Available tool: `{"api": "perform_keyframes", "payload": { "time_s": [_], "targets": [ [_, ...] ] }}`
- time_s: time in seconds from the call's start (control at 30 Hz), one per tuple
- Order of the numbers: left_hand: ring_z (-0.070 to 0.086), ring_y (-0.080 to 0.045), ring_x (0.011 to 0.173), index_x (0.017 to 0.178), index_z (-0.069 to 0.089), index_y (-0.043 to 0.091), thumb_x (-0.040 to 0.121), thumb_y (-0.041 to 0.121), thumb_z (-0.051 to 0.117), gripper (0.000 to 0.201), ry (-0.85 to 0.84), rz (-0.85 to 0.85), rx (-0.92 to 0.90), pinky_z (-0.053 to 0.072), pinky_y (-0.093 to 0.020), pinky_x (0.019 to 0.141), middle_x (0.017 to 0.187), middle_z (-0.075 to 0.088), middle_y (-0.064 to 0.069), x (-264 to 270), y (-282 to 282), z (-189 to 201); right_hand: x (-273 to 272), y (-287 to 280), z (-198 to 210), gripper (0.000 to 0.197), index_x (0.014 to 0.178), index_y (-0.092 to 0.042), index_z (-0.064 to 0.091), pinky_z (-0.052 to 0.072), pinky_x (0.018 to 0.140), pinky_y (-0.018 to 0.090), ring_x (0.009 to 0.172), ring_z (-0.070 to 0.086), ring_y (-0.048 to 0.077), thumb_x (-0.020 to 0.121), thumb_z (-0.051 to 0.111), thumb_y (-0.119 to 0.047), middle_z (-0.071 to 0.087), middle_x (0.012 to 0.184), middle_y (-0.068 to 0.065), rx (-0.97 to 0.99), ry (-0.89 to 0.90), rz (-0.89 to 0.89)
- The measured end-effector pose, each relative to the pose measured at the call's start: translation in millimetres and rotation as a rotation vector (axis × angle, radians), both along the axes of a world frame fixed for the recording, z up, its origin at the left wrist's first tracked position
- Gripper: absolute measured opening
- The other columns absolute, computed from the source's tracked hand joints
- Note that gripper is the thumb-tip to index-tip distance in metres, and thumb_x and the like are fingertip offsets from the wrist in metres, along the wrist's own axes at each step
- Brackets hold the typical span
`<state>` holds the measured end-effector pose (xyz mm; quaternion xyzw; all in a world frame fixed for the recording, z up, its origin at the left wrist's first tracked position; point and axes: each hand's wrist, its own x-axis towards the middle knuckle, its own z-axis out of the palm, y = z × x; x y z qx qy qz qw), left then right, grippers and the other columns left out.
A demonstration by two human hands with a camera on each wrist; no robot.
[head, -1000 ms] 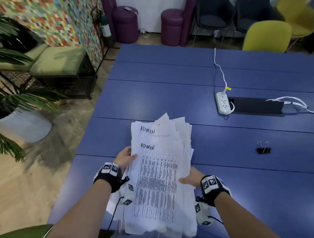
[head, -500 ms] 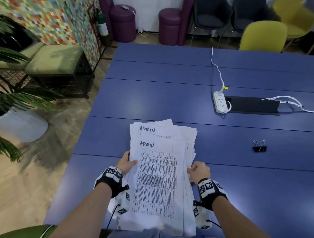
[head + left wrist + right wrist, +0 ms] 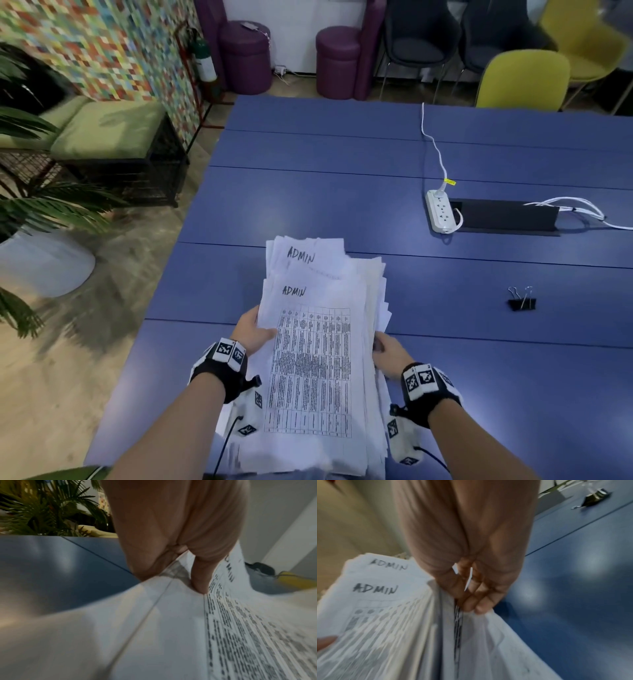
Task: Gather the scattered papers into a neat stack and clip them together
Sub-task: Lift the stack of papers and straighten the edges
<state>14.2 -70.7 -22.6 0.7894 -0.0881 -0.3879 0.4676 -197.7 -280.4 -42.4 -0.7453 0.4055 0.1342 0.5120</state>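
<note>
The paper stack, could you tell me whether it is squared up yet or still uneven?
Still uneven: the paper stack shows sheets fanning past its far and right edges.

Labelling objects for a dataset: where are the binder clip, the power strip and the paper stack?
binder clip (image 3: 522, 303), head view, black body.
power strip (image 3: 439, 212), head view, socket face.
paper stack (image 3: 310, 370), head view, top sheet's table.

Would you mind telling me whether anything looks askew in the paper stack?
Yes: the paper stack is uneven. Sheets fan out past its far and right edges, and a second ADMIN sheet pokes out beyond the top one.
</note>
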Motion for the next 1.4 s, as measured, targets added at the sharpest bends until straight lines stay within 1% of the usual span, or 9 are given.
{"api": "perform_keyframes", "payload": {
  "time_s": [0.1, 0.23, 0.37, 0.57, 0.83, 0.97, 1.2, 1.3, 1.4],
  "targets": [
    [0.062, -0.023, 0.102, 0.116, 0.055, 0.018, 0.080, -0.007, 0.065, 0.046, -0.046, 0.031, -0.084, 0.048, -0.040, 0.098, 0.102, 0.066, 0.001, 5.0, -1.3, 26.3, -2.4, -12.6, 10.4, 0.048, 0.130, -0.016, 0.044, 0.042, 0.096, 0.032, 0.112, 0.052, 0.019, 0.091, 0.055, -0.041, 0.053, 0.126, 0.003, 0.144, -0.146, -0.337],
    [0.064, -0.017, 0.102, 0.114, 0.058, 0.017, 0.081, -0.008, 0.064, 0.042, 0.026, 0.081, -0.257, 0.048, -0.036, 0.095, 0.103, 0.069, 0.004, 9.5, -10.7, 62.9, 0.8, -25.3, 28.9, 0.083, 0.135, -0.018, 0.043, 0.036, 0.109, 0.046, 0.122, 0.054, 0.017, 0.069, 0.073, -0.057, 0.059, 0.129, -0.006, 0.482, -0.310, -0.394],
    [0.068, -0.007, 0.097, 0.108, 0.061, 0.025, 0.082, 0.000, 0.068, 0.037, -0.084, 0.082, -0.392, 0.050, -0.034, 0.094, 0.106, 0.071, 0.006, 10.6, -35.0, 104.7, 27.9, -30.0, 83.7, 0.046, 0.119, -0.011, 0.057, 0.050, 0.078, 0.013, 0.100, 0.064, 0.007, 0.077, 0.075, -0.014, 0.067, 0.114, 0.000, 0.224, -0.539, -0.423],
    [0.064, 0.011, 0.087, 0.091, 0.064, 0.032, 0.080, 0.011, 0.072, 0.025, -0.333, 0.159, -0.621, 0.051, -0.012, 0.080, 0.090, 0.070, 0.022, 1.8, -60.9, 178.3, 50.9, -41.1, 160.6, 0.041, 0.111, -0.007, 0.065, 0.052, 0.089, 0.029, 0.100, 0.068, 0.014, 0.074, 0.078, -0.016, 0.072, 0.106, 0.004, 0.035, -0.833, -0.474],
    [0.068, 0.004, 0.086, 0.096, 0.066, 0.027, 0.072, 0.005, 0.078, 0.034, -0.181, 0.355, -0.703, 0.054, -0.012, 0.072, 0.092, 0.074, 0.010, -17.2, -73.4, 173.9, 47.5, -33.0, 145.4, 0.033, 0.095, 0.000, 0.068, 0.050, 0.089, 0.037, 0.090, 0.069, 0.029, 0.069, 0.081, -0.015, 0.073, 0.094, 0.014, 0.153, -0.758, -0.431],
    [0.069, -0.014, 0.098, 0.102, 0.063, 0.018, 0.058, 0.027, 0.088, 0.052, -0.131, 0.485, -0.741, 0.054, -0.040, 0.093, 0.100, 0.072, 0.001, -3.7, -79.9, 188.6, 54.7, -46.0, 143.2, 0.041, 0.074, 0.014, 0.059, 0.052, 0.077, 0.051, 0.054, 0.063, 0.038, 0.066, 0.085, -0.017, 0.065, 0.060, 0.027, 0.157, -0.772, -0.411],
    [0.060, -0.038, 0.108, 0.108, 0.055, 0.008, 0.062, 0.071, 0.070, 0.080, -0.063, 0.652, -0.992, 0.041, -0.063, 0.099, 0.116, 0.062, -0.020, 3.5, -92.6, 212.7, 59.8, -56.7, 146.3, 0.033, 0.096, -0.001, 0.065, 0.057, 0.066, 0.022, 0.076, 0.071, 0.012, 0.067, 0.074, 0.012, 0.075, 0.081, 0.002, 0.174, -0.806, -0.434],
    [0.056, -0.014, 0.087, 0.088, 0.047, 0.027, 0.068, 0.070, 0.063, 0.050, -0.107, 0.769, -0.891, 0.050, -0.036, 0.084, 0.090, 0.052, 0.006, -1.4, -103.0, 227.2, 60.5, -57.7, 145.6, 0.033, 0.087, -0.006, 0.065, 0.055, 0.059, 0.019, 0.069, 0.070, 0.011, 0.063, 0.077, 0.012, 0.074, 0.071, -0.001, 0.175, -0.802, -0.418],
    [0.053, -0.003, 0.079, 0.102, 0.046, 0.024, 0.071, 0.053, 0.072, 0.049, -0.259, 0.888, -0.723, 0.044, -0.024, 0.070, 0.087, 0.049, 0.016, -7.7, -115.6, 235.5, 60.0, -56.6, 143.3, 0.035, 0.088, -0.005, 0.066, 0.055, 0.059, 0.020, 0.069, 0.070, 0.012, 0.057, 0.080, 0.006, 0.074, 0.074, 0.001, 0.183, -0.817, -0.428]
  ]
}}
